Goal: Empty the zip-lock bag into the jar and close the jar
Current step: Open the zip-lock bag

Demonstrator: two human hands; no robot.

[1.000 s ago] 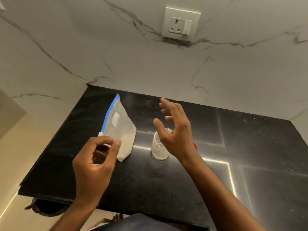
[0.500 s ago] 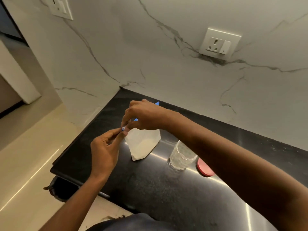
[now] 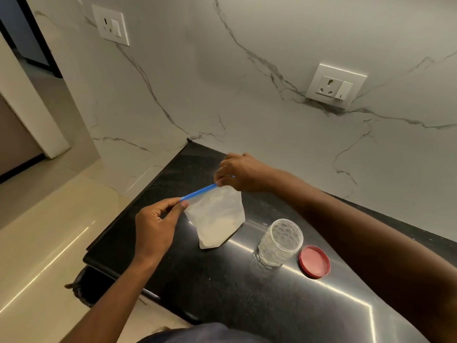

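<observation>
The zip-lock bag [image 3: 217, 219] has white powder in its bottom. It stands near the back left corner of the black surface [image 3: 247, 300]. The left hand [image 3: 155, 226] pinches one end of its blue strip [image 3: 199, 191] with its fingers, and the right hand [image 3: 241, 173] pinches the other end. The clear glass jar [image 3: 280, 243] looks empty, and its red lid [image 3: 314, 261] lies just beside it. The wall [image 3: 247, 70] is white marble.

Both hands pinch zip-lock bag [image 3: 216, 216] beside open jar [image 3: 280, 243]
</observation>
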